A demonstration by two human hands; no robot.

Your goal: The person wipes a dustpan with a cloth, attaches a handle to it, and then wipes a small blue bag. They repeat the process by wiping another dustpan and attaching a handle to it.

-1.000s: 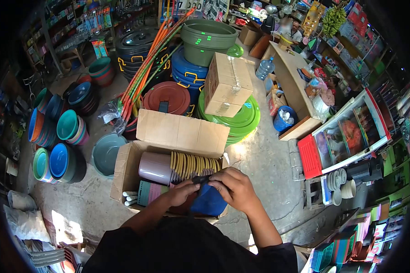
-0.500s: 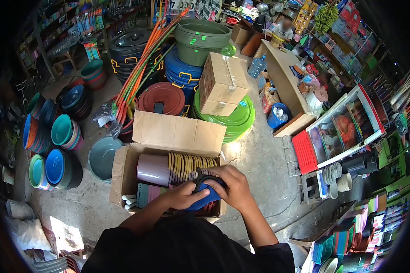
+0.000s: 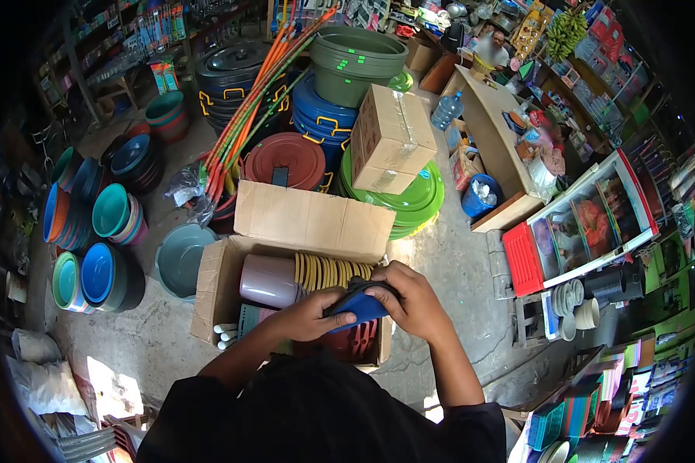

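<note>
Both of my hands hold a blue item with a black edge (image 3: 362, 312) above an open cardboard box (image 3: 313, 220); its exact kind is not plain. My left hand (image 3: 310, 316) grips its left end, thumb across the blue face. At the right end, my right hand (image 3: 411, 302) has its fingers wrapped over the black edge. Below them in the box lie a shiny grey-purple plastic container (image 3: 267, 281) and a row of stacked yellow-rimmed pieces (image 3: 330, 270). Red plastic pieces (image 3: 365, 339) show near the box's front right corner. My forearms and hands hide part of the contents.
A taped carton (image 3: 394, 139) rests on green lids (image 3: 409, 204) beyond the box. Coloured basins (image 3: 112, 210) stand in stacks at left, with a grey basin (image 3: 184, 262) beside the box. A wooden desk (image 3: 490, 154) and glass-topped cooler (image 3: 575, 224) are at right. A person (image 3: 490, 52) is far back.
The blue item is turned so that it lies flatter and wider between my hands, with more of its black edge stretched out. My right hand has shifted right, and the view has moved slightly.
</note>
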